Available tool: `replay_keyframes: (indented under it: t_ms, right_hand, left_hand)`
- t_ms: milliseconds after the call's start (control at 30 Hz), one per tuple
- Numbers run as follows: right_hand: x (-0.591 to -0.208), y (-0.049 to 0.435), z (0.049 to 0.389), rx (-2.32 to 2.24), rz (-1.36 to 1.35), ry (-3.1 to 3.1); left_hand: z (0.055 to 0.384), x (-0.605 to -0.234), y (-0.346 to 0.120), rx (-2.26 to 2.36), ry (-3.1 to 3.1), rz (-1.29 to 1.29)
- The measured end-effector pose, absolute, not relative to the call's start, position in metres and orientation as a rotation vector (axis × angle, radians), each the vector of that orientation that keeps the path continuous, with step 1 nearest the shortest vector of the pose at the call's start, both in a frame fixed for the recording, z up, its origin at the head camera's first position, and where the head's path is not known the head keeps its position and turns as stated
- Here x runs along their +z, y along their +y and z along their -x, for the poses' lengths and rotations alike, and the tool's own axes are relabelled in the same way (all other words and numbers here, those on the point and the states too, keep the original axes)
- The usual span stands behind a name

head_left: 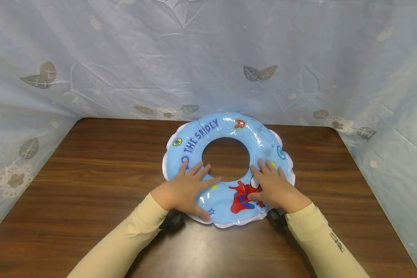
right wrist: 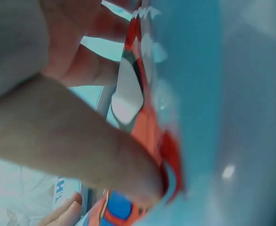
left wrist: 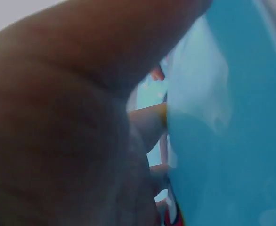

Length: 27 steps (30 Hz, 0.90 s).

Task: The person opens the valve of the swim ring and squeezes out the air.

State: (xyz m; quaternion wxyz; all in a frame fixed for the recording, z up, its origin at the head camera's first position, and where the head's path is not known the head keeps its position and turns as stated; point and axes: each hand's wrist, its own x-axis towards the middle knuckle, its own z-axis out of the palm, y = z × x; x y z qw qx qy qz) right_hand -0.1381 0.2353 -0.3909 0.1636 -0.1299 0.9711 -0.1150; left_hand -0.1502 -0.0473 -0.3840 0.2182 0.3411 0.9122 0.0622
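Observation:
A light blue inflated swim ring point(head_left: 229, 202) with a white scalloped edge lies flat on the wooden table. It carries blue lettering on its left side and a red cartoon figure at the lower right. My left hand point(head_left: 185, 191) rests with spread fingers on the ring's lower left. On the lower right, over the red figure, my right hand point(head_left: 274, 189) lies with fingers spread. In the left wrist view, the thumb and fingers touch the ring's blue surface point(left wrist: 227, 122). The right thumb point(right wrist: 142, 181) presses on the printed vinyl in the right wrist view.
The brown wooden table point(head_left: 90, 185) extends around the ring on all sides. A pale grey curtain point(head_left: 132, 58) with leaf and flower prints hangs behind it and along both sides. Dark wrist devices point(head_left: 172, 221) sit under the sleeve cuffs, near the ring's front edge.

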Motion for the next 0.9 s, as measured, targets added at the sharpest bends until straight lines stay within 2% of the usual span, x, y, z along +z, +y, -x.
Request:
replay_keyframes:
  t_ms: [267,633,900]
  right_hand:
    - [-0.388,0.234,0.136,-0.272,0.399,2.828]
    - [-0.377,0.212,0.115,-0.264,0.612,2.848]
    - [-0.37,0.205,0.109,-0.226,0.552,2.779]
  left_hand:
    - [0.145,-0.392,-0.04,0.147,2.561,-0.996]
    - [0.142,-0.396,-0.037,0.083,2.566,-0.982]
    - [0.141,-0.397,-0.036,0.081,2.571,-0.964]
